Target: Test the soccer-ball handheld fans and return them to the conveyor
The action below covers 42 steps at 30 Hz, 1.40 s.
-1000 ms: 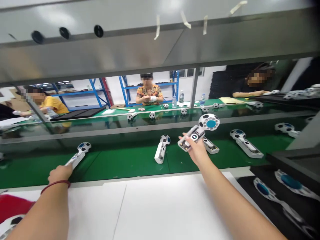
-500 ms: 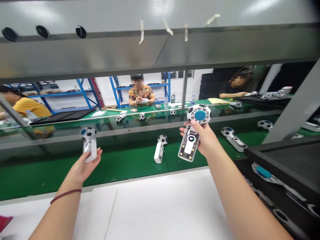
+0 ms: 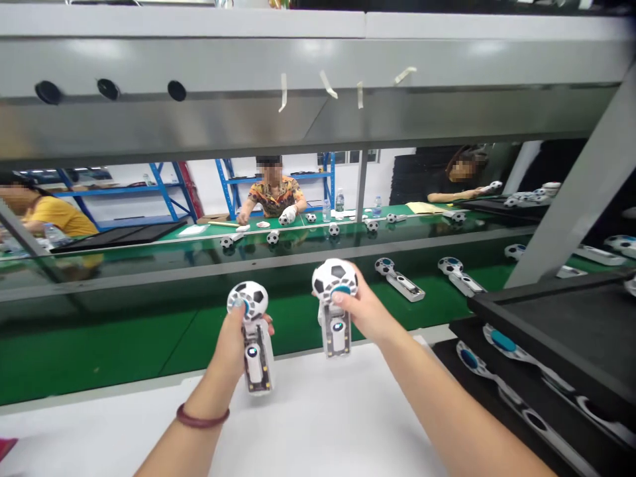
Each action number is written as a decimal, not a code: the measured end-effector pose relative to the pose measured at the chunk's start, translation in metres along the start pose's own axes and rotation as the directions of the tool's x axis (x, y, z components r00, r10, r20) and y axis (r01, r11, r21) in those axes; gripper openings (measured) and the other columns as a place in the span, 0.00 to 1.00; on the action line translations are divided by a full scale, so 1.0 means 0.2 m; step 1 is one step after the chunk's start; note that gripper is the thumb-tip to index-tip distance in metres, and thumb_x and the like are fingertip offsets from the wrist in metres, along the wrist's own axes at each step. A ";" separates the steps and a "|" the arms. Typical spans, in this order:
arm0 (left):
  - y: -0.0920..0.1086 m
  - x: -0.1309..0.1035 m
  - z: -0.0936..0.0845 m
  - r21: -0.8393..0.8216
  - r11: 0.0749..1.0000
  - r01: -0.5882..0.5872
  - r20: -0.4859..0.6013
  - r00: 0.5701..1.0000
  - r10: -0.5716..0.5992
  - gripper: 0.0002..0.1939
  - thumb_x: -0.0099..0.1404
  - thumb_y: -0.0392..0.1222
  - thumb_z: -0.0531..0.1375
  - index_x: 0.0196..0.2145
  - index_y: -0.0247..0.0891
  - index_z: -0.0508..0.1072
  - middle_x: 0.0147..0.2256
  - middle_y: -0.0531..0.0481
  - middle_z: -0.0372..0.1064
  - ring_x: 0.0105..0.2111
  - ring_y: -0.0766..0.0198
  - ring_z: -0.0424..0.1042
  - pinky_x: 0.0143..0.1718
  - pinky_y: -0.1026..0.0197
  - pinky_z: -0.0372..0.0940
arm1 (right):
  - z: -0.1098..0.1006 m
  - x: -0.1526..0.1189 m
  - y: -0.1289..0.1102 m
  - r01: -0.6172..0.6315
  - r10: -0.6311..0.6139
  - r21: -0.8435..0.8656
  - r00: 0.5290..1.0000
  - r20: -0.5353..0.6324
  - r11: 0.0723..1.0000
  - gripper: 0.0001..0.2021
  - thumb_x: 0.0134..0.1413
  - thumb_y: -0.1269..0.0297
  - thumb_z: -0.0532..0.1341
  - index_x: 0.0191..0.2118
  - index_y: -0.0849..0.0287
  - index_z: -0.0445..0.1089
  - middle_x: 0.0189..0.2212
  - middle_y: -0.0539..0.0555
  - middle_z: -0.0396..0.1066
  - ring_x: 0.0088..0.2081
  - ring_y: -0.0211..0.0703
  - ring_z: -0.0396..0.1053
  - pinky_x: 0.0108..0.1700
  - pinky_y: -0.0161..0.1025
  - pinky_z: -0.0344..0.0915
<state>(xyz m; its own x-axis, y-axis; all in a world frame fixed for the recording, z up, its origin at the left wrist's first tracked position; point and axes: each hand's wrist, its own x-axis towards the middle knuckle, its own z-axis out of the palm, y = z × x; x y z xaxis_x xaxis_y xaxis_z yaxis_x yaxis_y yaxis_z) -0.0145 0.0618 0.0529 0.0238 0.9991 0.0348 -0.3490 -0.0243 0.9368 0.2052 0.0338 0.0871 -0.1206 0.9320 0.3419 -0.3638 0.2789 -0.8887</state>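
Note:
Two handheld devices with football-patterned round heads and open handles showing circuit boards are in my hands. My left hand (image 3: pixel 236 338) is closed around the left device (image 3: pixel 257 364), its thumb on the blue disc of the head. My right hand (image 3: pixel 365 308) grips the other device (image 3: pixel 334 275) near its neck, thumb against the blue disc. Both devices are roughly upright above the front of the bench, apart from each other. Each handle has a white part with a small round dark display. The fingers behind both devices are largely hidden.
Similar devices (image 3: pixel 405 285) lie on the green conveyor belt (image 3: pixel 124 351). Black trays (image 3: pixel 551 318) holding more stand at right. A white sheet (image 3: pixel 318 424) covers the near bench. A metal beam (image 3: pixel 199 126) crosses overhead. Co-workers (image 3: pixel 273 195) sit across the line.
Both hands have come closer together and nearer to me, each carrying a device. The left device's head now faces me more. Devices on the belt stand in different positions.

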 end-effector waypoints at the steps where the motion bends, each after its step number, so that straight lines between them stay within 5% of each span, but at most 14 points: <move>1: -0.05 -0.04 0.01 0.055 0.998 -0.042 -0.016 0.999 0.042 0.24 0.49 0.61 0.59 0.30 0.34 0.66 0.21 0.48 0.68 0.19 0.60 0.68 0.18 0.63 0.62 | 0.00 -0.02 0.04 -0.005 0.005 0.012 1.000 0.023 1.000 0.32 0.38 0.60 0.67 0.51 0.49 0.54 0.41 0.51 0.66 0.40 0.42 0.68 0.42 0.41 0.65; 7: -0.28 -0.21 -0.02 0.197 0.953 -0.230 0.014 0.973 0.231 0.35 0.44 0.53 0.67 0.46 0.41 0.58 0.43 0.44 0.66 0.39 0.54 0.70 0.36 0.59 0.65 | -0.01 -0.18 0.34 -0.070 0.068 0.040 0.996 0.059 0.997 0.43 0.37 0.62 0.68 0.57 0.49 0.43 0.50 0.54 0.60 0.49 0.43 0.62 0.53 0.43 0.56; 10: -0.35 -0.26 -0.05 0.212 0.974 -0.076 0.054 0.996 0.066 0.34 0.44 0.52 0.67 0.46 0.40 0.59 0.45 0.42 0.65 0.43 0.53 0.67 0.37 0.60 0.64 | -0.01 -0.23 0.45 -0.233 0.230 -0.003 0.959 0.164 0.973 0.38 0.38 0.64 0.68 0.55 0.52 0.48 0.49 0.55 0.61 0.50 0.44 0.61 0.53 0.44 0.55; 13: -0.36 -0.29 -0.05 0.098 0.986 0.133 0.116 0.983 -0.144 0.30 0.50 0.58 0.61 0.45 0.41 0.57 0.33 0.46 0.69 0.28 0.58 0.70 0.26 0.60 0.63 | 0.01 -0.26 0.51 -0.397 0.383 0.077 0.912 0.145 0.915 0.30 0.41 0.61 0.66 0.50 0.54 0.52 0.37 0.52 0.67 0.37 0.43 0.69 0.44 0.46 0.63; 17: -0.31 -0.30 -0.03 -0.107 0.939 0.326 0.216 0.930 -0.298 0.27 0.54 0.50 0.61 0.47 0.43 0.53 0.26 0.52 0.67 0.22 0.63 0.67 0.25 0.61 0.62 | 0.04 -0.29 0.50 -0.457 0.451 0.293 0.888 0.092 0.840 0.29 0.40 0.63 0.66 0.47 0.51 0.49 0.30 0.47 0.67 0.33 0.43 0.70 0.39 0.46 0.64; 20: -0.28 -0.30 -0.04 -0.126 0.925 0.359 0.296 0.903 -0.310 0.34 0.49 0.38 0.65 0.49 0.43 0.51 0.30 0.50 0.67 0.29 0.61 0.69 0.33 0.59 0.63 | 0.06 -0.31 0.47 -0.478 0.473 0.350 0.875 0.106 0.805 0.31 0.37 0.66 0.66 0.46 0.51 0.49 0.29 0.46 0.67 0.34 0.44 0.70 0.41 0.46 0.62; 25: -0.30 -0.28 -0.07 -0.091 0.938 0.334 0.391 0.878 -0.275 0.33 0.49 0.35 0.65 0.48 0.42 0.51 0.33 0.47 0.67 0.31 0.60 0.69 0.34 0.57 0.64 | 0.07 -0.31 0.45 -0.477 0.470 0.383 0.875 0.119 0.791 0.32 0.36 0.68 0.65 0.47 0.51 0.48 0.30 0.47 0.67 0.35 0.46 0.70 0.41 0.48 0.62; 31: -0.30 -0.29 -0.05 -0.072 0.932 0.355 0.279 0.904 -0.323 0.32 0.50 0.37 0.65 0.50 0.43 0.53 0.32 0.48 0.68 0.32 0.57 0.71 0.36 0.55 0.66 | 0.07 -0.31 0.45 -0.474 0.464 0.357 0.878 0.120 0.805 0.32 0.36 0.68 0.65 0.47 0.52 0.47 0.30 0.48 0.67 0.34 0.46 0.70 0.41 0.49 0.63; 35: -0.28 -0.29 -0.04 -0.123 0.917 0.380 0.170 0.918 -0.358 0.31 0.52 0.38 0.63 0.51 0.47 0.54 0.40 0.46 0.66 0.37 0.53 0.71 0.39 0.50 0.66 | 0.06 -0.31 0.45 -0.462 0.439 0.343 0.886 0.147 0.818 0.32 0.37 0.69 0.65 0.47 0.52 0.47 0.32 0.50 0.68 0.37 0.48 0.70 0.42 0.50 0.62; 42: -0.24 -0.31 -0.03 -0.104 0.927 0.360 0.195 0.921 -0.336 0.36 0.53 0.35 0.61 0.56 0.52 0.51 0.45 0.45 0.64 0.38 0.55 0.70 0.34 0.56 0.67 | 0.06 -0.31 0.46 -0.464 0.432 0.358 0.886 0.171 0.810 0.34 0.37 0.70 0.65 0.49 0.50 0.47 0.42 0.53 0.66 0.42 0.50 0.69 0.45 0.52 0.61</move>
<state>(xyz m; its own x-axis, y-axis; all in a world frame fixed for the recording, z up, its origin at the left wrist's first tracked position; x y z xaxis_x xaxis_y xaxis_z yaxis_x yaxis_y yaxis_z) -0.0059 0.0016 0.0040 0.3219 0.9221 -0.2147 -0.4120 0.3406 0.8451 0.1691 -0.0008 -0.0115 -0.4219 0.9062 -0.0288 -0.5690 -0.2894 -0.7697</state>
